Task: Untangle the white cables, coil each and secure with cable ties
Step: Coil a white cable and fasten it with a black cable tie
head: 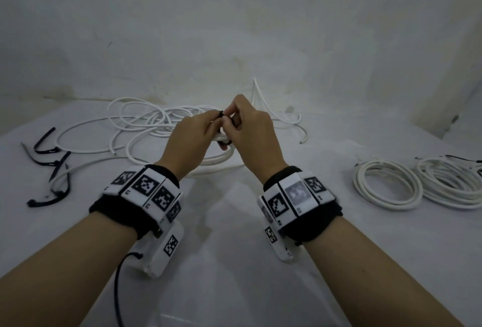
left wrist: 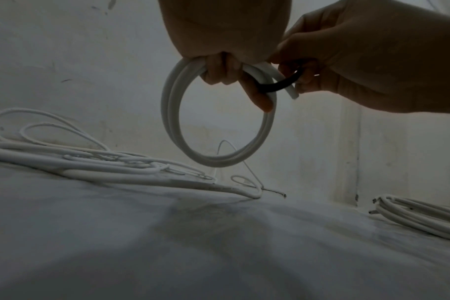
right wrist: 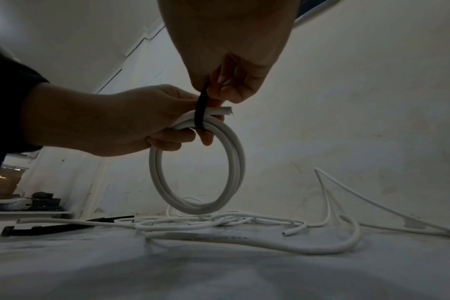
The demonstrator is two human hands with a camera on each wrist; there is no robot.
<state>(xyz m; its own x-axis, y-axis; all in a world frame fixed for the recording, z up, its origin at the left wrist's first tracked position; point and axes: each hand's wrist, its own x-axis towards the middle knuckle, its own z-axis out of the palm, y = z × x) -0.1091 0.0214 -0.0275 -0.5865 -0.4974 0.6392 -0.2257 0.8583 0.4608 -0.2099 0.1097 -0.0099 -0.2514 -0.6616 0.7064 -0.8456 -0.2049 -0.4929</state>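
Fastening black cable tie (right wrist: pixel 200 107) round small white coil (right wrist: pixel 197 168), held above table (head: pixel 234 222) middle. Left hand (head: pixel 187 138) grips coil; right hand (head: pixel 250 128) pinches tie. Next: likely pull tight, park with finished coils (head: pixel 417 183) at right edge; tangle (head: pixel 146 123) remains at back.

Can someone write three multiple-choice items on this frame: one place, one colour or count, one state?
1. Where do the finished white cable coils lie?
A. On the person's right
B. On the person's left
C. On the floor

2. What colour is the cable tie around the held white cable coil?
A. Red
B. White
C. Black

3. How is the held coil placed?
A. Flat on the white table
B. Lifted off the table in the hands
C. Draped over a wrist

Key: 1 A, the head view shows them at right. 2 C, the band is black in both wrist views. 3 B, the left hand grips it and the right hand pinches the tie, with the coil hanging above the table.
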